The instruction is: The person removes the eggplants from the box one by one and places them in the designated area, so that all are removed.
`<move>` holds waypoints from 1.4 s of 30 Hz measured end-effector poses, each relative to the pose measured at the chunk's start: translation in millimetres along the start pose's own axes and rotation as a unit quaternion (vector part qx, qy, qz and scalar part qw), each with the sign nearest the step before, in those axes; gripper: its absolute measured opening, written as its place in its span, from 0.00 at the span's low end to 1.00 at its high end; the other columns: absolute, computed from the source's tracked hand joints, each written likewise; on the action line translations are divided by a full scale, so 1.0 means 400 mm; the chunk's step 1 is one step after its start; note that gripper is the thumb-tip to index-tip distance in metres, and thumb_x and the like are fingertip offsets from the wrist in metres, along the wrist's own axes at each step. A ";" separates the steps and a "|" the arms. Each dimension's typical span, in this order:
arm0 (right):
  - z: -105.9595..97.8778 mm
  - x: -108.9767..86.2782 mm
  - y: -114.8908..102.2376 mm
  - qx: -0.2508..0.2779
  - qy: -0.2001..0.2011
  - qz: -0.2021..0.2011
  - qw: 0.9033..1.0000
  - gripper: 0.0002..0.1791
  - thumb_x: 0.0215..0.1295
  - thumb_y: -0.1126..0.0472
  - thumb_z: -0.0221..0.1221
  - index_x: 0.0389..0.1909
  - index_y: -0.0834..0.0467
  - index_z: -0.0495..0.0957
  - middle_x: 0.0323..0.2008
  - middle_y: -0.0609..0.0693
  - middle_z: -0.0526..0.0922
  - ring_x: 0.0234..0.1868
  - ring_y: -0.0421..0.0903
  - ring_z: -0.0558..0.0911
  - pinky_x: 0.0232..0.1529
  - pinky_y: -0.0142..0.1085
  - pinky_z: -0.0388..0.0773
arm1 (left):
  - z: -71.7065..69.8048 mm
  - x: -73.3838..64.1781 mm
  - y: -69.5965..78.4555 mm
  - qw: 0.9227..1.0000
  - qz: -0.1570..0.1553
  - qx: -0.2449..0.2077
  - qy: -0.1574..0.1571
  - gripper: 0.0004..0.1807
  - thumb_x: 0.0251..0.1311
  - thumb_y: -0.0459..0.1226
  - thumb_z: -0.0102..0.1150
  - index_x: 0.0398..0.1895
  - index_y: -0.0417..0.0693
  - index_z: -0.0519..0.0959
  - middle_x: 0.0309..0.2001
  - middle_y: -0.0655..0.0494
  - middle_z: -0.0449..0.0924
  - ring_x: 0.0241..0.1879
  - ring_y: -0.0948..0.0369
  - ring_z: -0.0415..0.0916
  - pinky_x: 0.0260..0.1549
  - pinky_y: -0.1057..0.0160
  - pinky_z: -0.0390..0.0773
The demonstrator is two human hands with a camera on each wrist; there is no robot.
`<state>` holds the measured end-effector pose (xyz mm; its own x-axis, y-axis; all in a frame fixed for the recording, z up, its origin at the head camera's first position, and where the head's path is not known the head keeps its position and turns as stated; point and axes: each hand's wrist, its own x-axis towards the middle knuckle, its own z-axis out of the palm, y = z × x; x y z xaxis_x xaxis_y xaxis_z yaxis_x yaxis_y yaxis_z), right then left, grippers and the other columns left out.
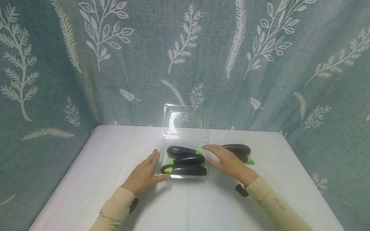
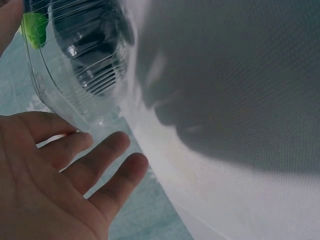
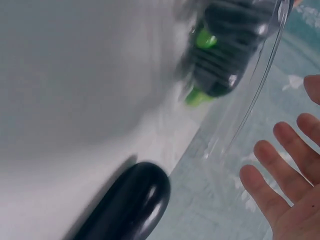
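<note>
A clear plastic clamshell box (image 1: 185, 141) stands with its lid (image 1: 185, 121) raised at the back. Several dark eggplants with green caps lie in its base, among them a front eggplant (image 1: 189, 170), a middle eggplant (image 1: 189, 159) and a rear eggplant (image 1: 180, 150). At the base's left side is my left hand (image 1: 143, 173), fingers extended and thumb at the front corner; in the left wrist view its fingertips (image 2: 120, 142) are by the clear wall. My right hand (image 1: 228, 161) hovers by the right side, fingers spread, holding nothing.
Beyond my right hand, two more eggplants lie on the white-covered table: a rear one (image 1: 238, 148) and one with a green cap (image 1: 250, 161), both partly hidden by the hand. A leaf-patterned teal curtain (image 1: 144, 64) encloses the back and sides.
</note>
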<state>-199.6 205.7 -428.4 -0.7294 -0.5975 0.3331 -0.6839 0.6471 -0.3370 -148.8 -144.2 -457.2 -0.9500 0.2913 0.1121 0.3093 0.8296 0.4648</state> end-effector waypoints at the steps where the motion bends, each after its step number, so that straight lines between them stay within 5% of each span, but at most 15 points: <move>1: 0.004 0.003 -0.005 0.001 0.000 -0.006 1.000 0.27 0.72 0.51 0.63 0.69 0.52 0.73 0.65 0.48 0.77 0.67 0.48 0.74 0.67 0.46 0.72 | -0.001 0.000 0.000 1.000 -0.001 0.000 -0.001 0.59 0.57 0.68 0.61 0.76 0.31 0.57 0.78 0.40 0.52 0.69 0.35 0.64 0.67 0.40 0.66; 11: 0.035 0.026 -0.045 0.030 -0.042 -0.039 0.998 0.28 0.74 0.50 0.61 0.70 0.54 0.72 0.66 0.49 0.76 0.68 0.48 0.74 0.68 0.43 0.70 | 0.000 0.001 0.000 1.000 -0.005 0.002 -0.002 0.60 0.57 0.70 0.60 0.77 0.32 0.57 0.78 0.40 0.52 0.69 0.36 0.64 0.67 0.40 0.67; 24: 0.060 0.041 -0.076 0.034 -0.108 -0.032 0.993 0.27 0.75 0.47 0.58 0.70 0.53 0.72 0.67 0.50 0.76 0.70 0.55 0.72 0.70 0.48 0.68 | 0.000 0.000 -0.003 1.000 -0.007 -0.001 -0.001 0.60 0.57 0.70 0.59 0.77 0.33 0.57 0.79 0.41 0.53 0.69 0.36 0.63 0.67 0.40 0.66; 42: 0.086 0.040 -0.077 0.012 -0.122 -0.051 0.991 0.21 0.76 0.49 0.57 0.64 0.53 0.79 0.59 0.48 0.82 0.62 0.46 0.79 0.63 0.42 0.76 | 0.004 0.002 -0.001 1.000 -0.009 0.006 -0.002 0.60 0.56 0.70 0.60 0.77 0.33 0.57 0.79 0.42 0.53 0.69 0.37 0.65 0.66 0.41 0.67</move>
<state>-190.8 160.0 -443.0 -0.6366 -0.7574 0.1449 -0.7519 0.5680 -0.3347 -149.4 -143.5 -458.5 -0.9553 0.2780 0.1008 0.2926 0.8404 0.4562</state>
